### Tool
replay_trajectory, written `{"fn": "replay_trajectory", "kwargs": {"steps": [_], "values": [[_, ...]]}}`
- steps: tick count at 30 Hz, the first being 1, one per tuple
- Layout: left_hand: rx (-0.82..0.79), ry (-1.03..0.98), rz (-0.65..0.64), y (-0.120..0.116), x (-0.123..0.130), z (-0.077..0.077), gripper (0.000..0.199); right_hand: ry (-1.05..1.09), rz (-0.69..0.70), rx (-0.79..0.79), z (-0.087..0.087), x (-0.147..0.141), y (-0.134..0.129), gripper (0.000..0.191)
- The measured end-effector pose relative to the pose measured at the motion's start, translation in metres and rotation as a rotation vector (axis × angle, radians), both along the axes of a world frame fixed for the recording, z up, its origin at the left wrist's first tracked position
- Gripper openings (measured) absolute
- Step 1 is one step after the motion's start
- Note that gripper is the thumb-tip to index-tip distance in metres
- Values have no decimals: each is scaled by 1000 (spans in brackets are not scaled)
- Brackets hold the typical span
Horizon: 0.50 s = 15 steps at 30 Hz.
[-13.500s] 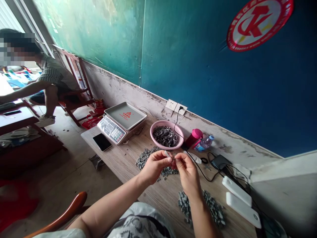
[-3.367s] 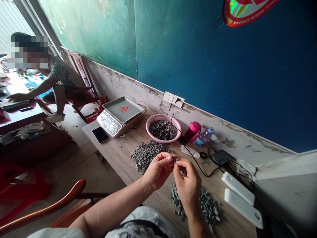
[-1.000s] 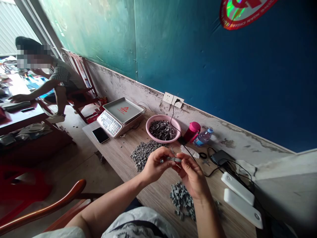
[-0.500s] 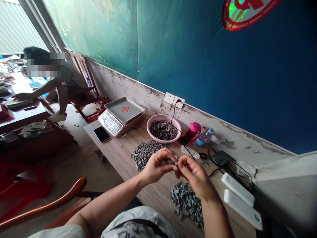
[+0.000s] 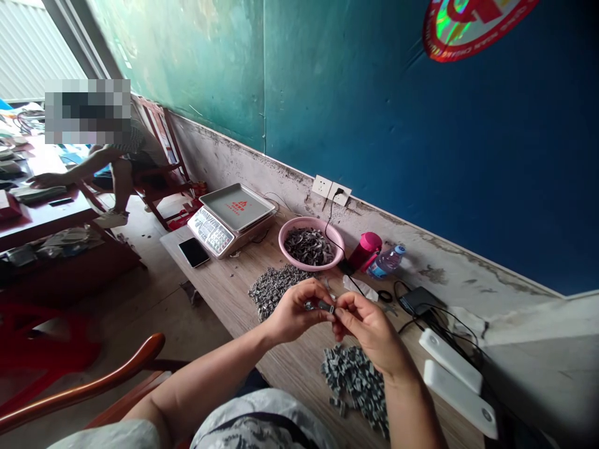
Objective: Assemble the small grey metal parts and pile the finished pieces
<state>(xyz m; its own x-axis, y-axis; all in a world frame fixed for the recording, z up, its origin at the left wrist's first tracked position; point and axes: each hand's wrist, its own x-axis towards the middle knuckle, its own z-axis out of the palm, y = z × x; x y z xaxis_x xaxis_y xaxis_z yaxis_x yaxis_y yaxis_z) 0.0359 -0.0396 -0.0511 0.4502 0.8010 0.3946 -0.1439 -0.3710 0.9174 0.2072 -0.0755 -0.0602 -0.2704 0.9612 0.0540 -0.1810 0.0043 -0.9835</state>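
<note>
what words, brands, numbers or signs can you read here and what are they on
"NIAN" and "CHUANG", as best I can tell: rim of the round wall sticker; its other lettering is cut off or unclear.
Red print on the scale pan: too small to read.
Scale's front panel: markings too small.
Bottle label: too small.
Held grey piece: no lettering visible.

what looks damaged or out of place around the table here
The pale lower wall behind the table looks damaged, stained and flaking, with a dark patch beside the water bottle. Stray bits near the electronic scale lie apart from the grey pile by the pink basket, so they look out of place.
</note>
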Motion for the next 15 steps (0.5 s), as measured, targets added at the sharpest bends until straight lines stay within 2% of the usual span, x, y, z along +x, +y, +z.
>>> {"fn": "replay_trajectory", "kwargs": {"steps": [2,5,7,12,15], "values": [[95,127,25,3,-4,5,22,-27,-10,16,-1,1,1,19],[140,233,-74,6,-8,12,21,-17,2,13,0,0,2,23],[171,263,-86,7,-8,14,21,-5,-37,4,0,-3,3,26],[465,372,180,6,-3,8,13,-133,-322,107,-2,-15,3,32],[608,441,264,6,-1,3,9,-281,-379,184,-5,-18,1,28]]}}
